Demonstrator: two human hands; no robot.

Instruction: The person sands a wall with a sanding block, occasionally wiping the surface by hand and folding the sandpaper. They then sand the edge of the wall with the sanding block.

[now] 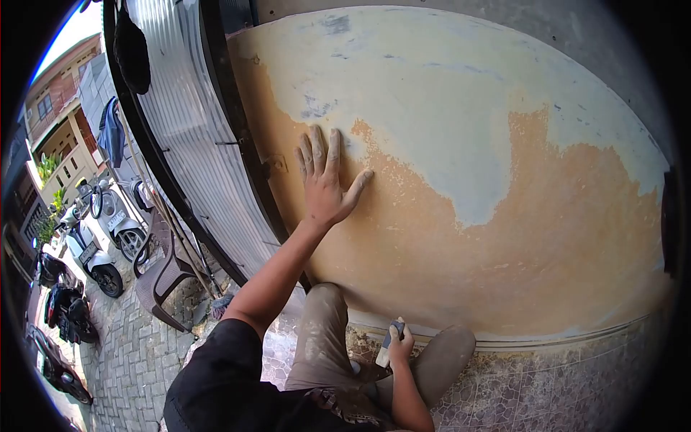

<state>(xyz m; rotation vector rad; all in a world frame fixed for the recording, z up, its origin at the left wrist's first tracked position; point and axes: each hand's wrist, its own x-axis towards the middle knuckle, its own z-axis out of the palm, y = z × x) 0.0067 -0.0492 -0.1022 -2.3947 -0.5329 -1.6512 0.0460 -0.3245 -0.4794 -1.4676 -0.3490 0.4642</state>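
Note:
My left hand (327,180) lies flat on the wall (432,209), fingers spread, near a ragged border between pale paint and bare orange-tan surface. It holds nothing. Low down between my knees, my right hand (400,345) is closed around a small flat hand tool (385,351) with a dark upper part and a pale lower part. Its exact kind does not show clearly. The tool is held away from the patchy upper wall. Whitish dust marks my trousers (317,338).
A corrugated metal door panel (191,122) in a dark frame stands left of the wall. Beyond it are a brown chair (162,277), leaning poles, a broom head (222,306) and several parked motorbikes. Debris lies on the tiled floor (518,389) along the wall's base.

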